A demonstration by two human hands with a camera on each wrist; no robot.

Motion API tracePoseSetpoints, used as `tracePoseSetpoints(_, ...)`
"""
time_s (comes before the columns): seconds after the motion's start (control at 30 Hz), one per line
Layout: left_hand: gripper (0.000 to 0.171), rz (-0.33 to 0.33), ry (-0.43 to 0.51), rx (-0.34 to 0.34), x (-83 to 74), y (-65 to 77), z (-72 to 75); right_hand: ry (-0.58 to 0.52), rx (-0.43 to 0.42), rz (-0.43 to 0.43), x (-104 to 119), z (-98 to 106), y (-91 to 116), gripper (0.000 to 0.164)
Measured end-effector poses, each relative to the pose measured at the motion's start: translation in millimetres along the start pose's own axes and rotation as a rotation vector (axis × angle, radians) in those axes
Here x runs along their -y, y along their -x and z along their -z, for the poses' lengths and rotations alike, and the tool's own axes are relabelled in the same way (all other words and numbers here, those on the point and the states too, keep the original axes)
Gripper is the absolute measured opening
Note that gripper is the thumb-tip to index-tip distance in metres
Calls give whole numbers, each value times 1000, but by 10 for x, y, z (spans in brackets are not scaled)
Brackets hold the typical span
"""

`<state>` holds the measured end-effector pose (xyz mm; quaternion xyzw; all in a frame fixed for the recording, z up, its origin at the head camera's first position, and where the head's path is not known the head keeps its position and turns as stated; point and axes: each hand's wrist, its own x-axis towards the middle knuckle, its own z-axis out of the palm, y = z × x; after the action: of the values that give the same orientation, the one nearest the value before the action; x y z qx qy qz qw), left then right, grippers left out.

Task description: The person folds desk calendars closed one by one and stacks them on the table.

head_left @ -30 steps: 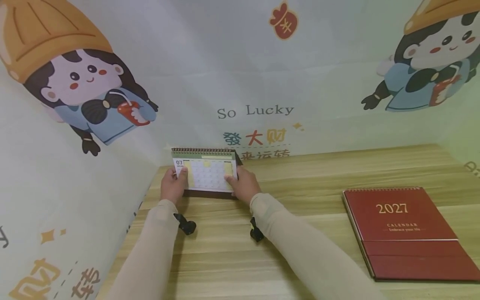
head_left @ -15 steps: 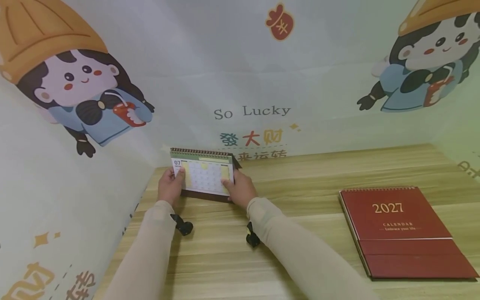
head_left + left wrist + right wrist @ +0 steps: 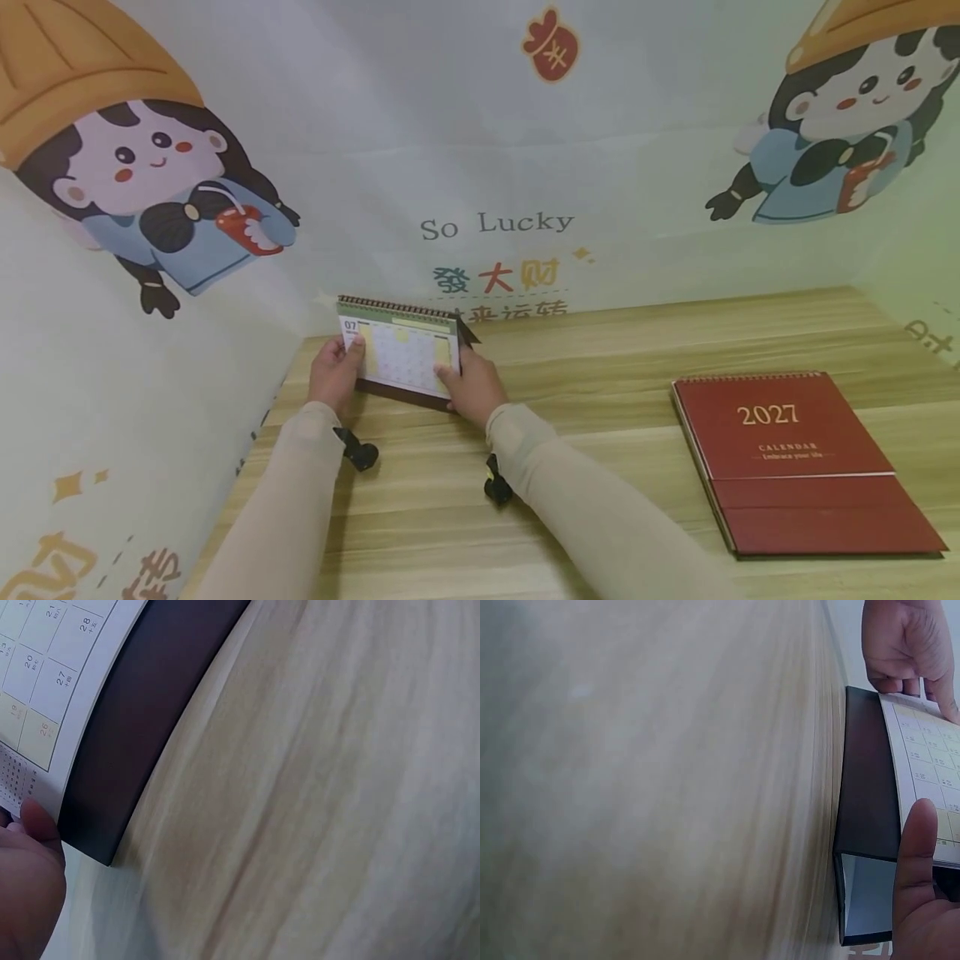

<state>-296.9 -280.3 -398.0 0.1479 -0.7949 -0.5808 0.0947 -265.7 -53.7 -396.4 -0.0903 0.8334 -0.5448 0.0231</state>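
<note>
A spiral-bound desk calendar (image 3: 405,354), turned to a page marked 07, stands as a tent at the far left of the table. My left hand (image 3: 335,371) grips its left edge, thumb on the page. On the opposite edge my right hand (image 3: 477,385) holds it, its thumb also lying over the front page. Below the page runs the calendar's dark base strip (image 3: 150,712). From the right wrist view, the hollow between the stand's panels shows beside my right thumb (image 3: 916,840). The fingers behind the calendar are mostly hidden.
A larger red 2027 calendar (image 3: 802,462) lies on the wood-grain table (image 3: 600,367) at the right. Close behind and to the left rise walls of printed sheet (image 3: 360,192) with cartoon figures.
The desk calendar has turned slightly, its right end coming nearer to me, with both hands still on it. The whole scene has shifted a little left in the head view.
</note>
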Motion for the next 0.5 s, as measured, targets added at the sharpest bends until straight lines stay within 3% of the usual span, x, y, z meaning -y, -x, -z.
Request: tracePoseSetpoints(0.5,58,21,48,39,29,-82,-9,-60,-21,-25,-21,-73,53,32)
